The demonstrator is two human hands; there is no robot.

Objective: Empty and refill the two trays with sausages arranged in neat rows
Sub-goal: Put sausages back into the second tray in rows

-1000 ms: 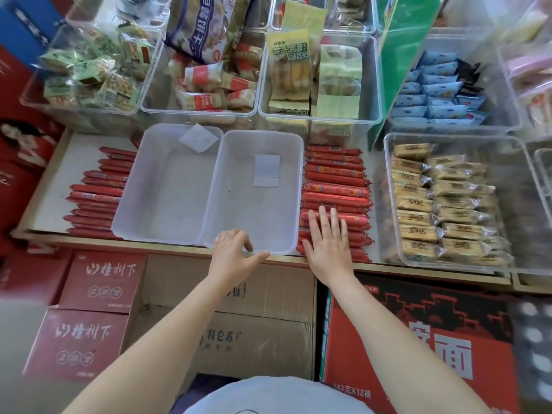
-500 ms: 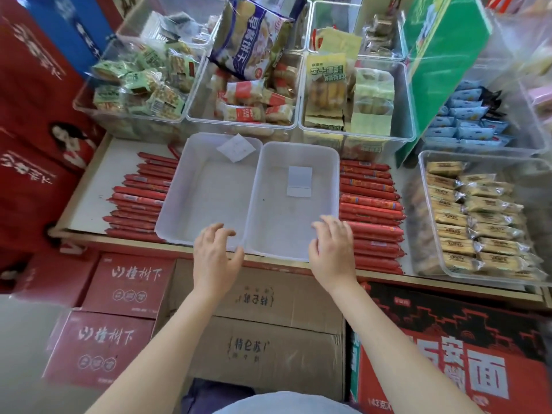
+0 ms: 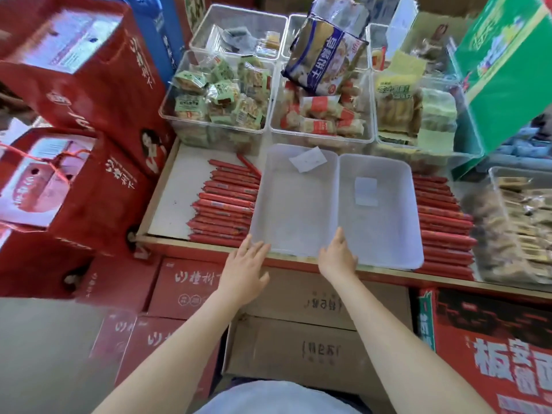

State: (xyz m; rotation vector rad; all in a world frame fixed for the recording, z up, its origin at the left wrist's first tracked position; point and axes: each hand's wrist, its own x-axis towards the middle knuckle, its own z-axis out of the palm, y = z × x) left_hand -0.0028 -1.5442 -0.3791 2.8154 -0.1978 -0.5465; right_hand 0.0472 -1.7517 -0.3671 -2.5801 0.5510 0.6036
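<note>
A: Where the two trays sit side by side on the surface [image 3: 167,201], what's each grip doing?

B: Left hand [image 3: 246,271] is flat, fingers straight & spread a bit, tips at the near left corner of the left tray [image 3: 294,204]. Looks like touching the rim, not wrapped round anything. Right hand [image 3: 337,258] is at the near edge where the 2 trays meet, fingers loosely straight, one fingertip up against the rim btwn them. Can't tell if it presses or just touches. Neither grip holds anything

A: Trays themselves?

B: Both clear plastic, no sausages in them. Left tray has a white paper slip [image 3: 307,158] at its far end, right tray [image 3: 379,210] has a pale label [image 3: 366,191] on its floor. Walls touching along the middle

A: & the sausages?

B: Out on the surface, red wrappers, 2 groups. Left sausages [image 3: 224,209] lie in a stacked row just beside the left tray, a couple at the far end tilted off line. Right sausages [image 3: 442,222] run in a row just beside the right tray, right up to the near edge

A: Around that?

B: Clear bins of wrapped snacks [image 3: 221,97] behind the trays, another bin [image 3: 519,216] at far right, blurred. Red cartons [image 3: 74,85] stacked at left, brown cardboard boxes [image 3: 298,339] below the surface under the arms
</note>
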